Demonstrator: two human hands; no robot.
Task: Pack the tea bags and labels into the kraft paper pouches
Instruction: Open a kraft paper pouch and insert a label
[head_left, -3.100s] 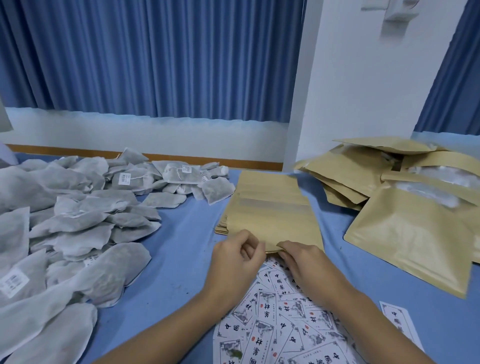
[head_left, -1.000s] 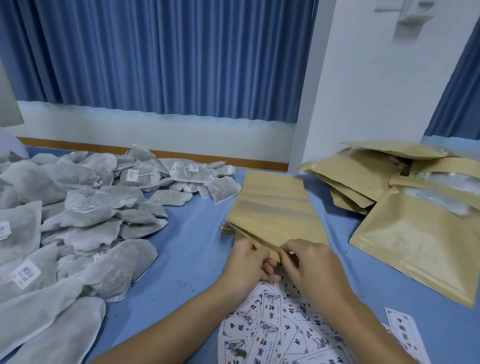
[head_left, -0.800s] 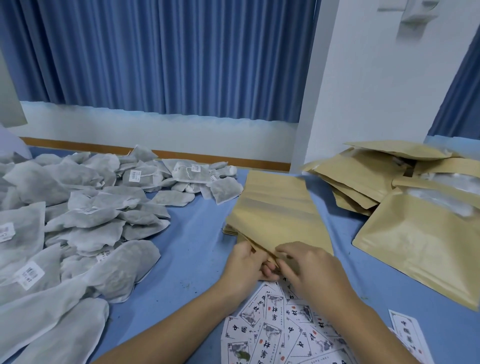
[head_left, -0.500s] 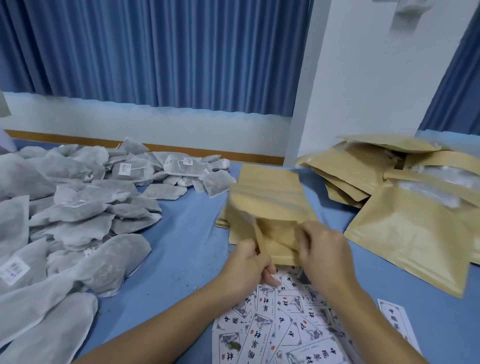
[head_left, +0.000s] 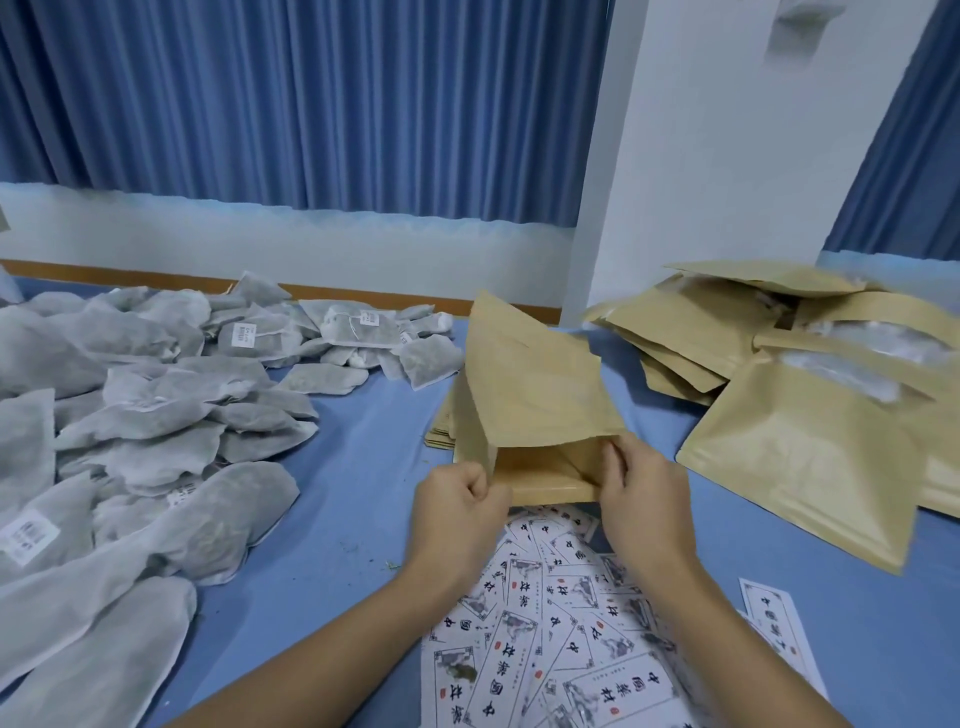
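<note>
On blue table: tea bags heaped at left, labels in front, other pouches at right. In middle, kraft pouch, mouth wide, pinched at each side by left hand and right hand.

The heap of tea bags at left is cut off by the left and bottom edges, and the print on its white tags is too small to be read. The spread of labels at near centre is partly covered by both forearms and cropped at the bottom. The stack of flat pouches is largely hidden beneath the opened pouch. The fingertips of the left hand and right hand are curled out of sight at its mouth. The filled pouches at right are blurred and clipped by the right edge.
</note>
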